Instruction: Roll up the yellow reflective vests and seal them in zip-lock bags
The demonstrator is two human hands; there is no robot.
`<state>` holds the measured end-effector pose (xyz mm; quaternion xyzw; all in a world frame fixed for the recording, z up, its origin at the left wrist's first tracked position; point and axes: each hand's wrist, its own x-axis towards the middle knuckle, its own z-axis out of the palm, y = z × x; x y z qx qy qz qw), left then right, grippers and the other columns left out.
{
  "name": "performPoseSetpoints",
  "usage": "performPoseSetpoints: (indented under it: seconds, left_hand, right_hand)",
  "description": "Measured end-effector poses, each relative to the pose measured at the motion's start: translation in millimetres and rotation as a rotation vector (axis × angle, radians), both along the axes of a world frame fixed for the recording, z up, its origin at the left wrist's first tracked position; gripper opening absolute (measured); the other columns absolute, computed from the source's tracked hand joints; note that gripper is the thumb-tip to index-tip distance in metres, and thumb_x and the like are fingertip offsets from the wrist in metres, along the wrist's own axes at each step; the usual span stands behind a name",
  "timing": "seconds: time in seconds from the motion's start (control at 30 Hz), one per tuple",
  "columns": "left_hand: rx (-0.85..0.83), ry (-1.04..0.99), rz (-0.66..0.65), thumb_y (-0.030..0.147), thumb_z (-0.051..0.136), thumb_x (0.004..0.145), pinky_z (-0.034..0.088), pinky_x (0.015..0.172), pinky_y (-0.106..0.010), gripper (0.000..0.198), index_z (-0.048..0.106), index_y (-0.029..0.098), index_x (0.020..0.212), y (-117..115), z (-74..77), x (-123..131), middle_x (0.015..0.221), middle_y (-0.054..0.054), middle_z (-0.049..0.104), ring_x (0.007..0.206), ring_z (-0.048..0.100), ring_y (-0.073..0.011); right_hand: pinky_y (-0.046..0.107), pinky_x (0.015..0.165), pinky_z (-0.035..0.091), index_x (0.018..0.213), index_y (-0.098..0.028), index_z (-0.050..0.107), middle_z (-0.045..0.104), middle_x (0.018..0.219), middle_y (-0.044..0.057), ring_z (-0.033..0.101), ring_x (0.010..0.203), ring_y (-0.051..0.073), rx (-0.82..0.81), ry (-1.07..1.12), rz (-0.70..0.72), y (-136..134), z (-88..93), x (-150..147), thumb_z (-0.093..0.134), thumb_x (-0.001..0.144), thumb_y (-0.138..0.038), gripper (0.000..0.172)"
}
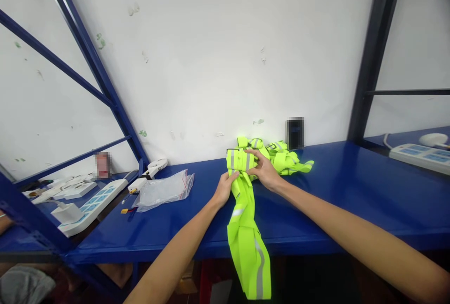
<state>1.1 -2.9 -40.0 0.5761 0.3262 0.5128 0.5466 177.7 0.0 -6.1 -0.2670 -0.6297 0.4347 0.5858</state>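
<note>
A neon-yellow reflective vest strap (249, 243) with grey stripes hangs over the front edge of the blue shelf (351, 187). Its upper part is folded into a bundle near the wall. My left hand (225, 188) grips the strap just below the bundle, fingers closed on it. My right hand (263, 169) rests on the bundle's right side, fingers curled around the fabric. More neon-yellow straps (286, 159) lie in a heap behind my right hand, against the wall.
Clear plastic bags (163, 190) lie to the left on the shelf, beside a small white fan (154, 168). White power strips (89, 205) sit on the lower left shelf; another power strip (420, 155) is far right. A dark small box (294, 133) stands against the wall. Blue rack posts frame both sides.
</note>
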Motion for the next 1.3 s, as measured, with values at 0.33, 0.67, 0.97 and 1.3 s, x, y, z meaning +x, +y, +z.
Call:
performPoseSetpoints:
  seconds: [0.33,0.67,0.97,1.3]
  left_hand:
    - [0.040,0.036,-0.018,0.037,0.076,0.073,0.050,0.082,-0.032,0.054,0.056,0.016,0.119,-7,8.1,8,0.109,-0.011,0.067,0.089,0.066,-0.0202]
    - [0.101,0.191,0.013,0.027,0.072,0.070,0.048,0.072,-0.029,0.033,0.063,0.015,0.100,5,0.8,-4,0.083,-0.004,0.069,0.076,0.063,-0.0186]
    - [-0.049,0.032,-0.042,0.027,0.081,0.061,0.048,0.074,-0.031,0.041,0.067,0.011,0.096,2,2.2,-4,0.088,-0.008,0.071,0.079,0.066,-0.0214]
    - [-0.115,-0.369,-0.193,0.030,0.079,0.069,0.048,0.093,-0.040,0.043,0.067,0.009,0.105,-14,24.5,-10,0.102,-0.013,0.071,0.098,0.066,-0.0266]
  right_hand:
    - [0.025,0.058,0.047,0.123,-0.026,0.055,0.059,0.120,0.005,0.057,0.075,0.015,0.221,-0.187,-0.266,-12,-4.9,-9,0.055,0.070,-0.011,0.055]
    - [0.034,0.082,0.052,0.139,-0.024,0.046,0.057,0.129,0.008,0.057,0.112,0.025,0.174,-0.181,-0.227,1,-2.9,2,0.062,0.066,-0.011,0.076]
    - [0.046,0.104,0.042,0.111,-0.023,0.065,0.061,0.128,0.009,0.056,0.121,0.024,0.590,-0.434,-0.221,-7,-10.4,-2,0.047,0.065,0.002,0.055]
    - [0.051,0.115,0.030,0.110,-0.025,0.069,0.050,0.143,0.005,0.037,0.139,0.022,0.645,-0.462,-0.139,-3,-17.8,1,0.038,0.067,0.006,0.061]
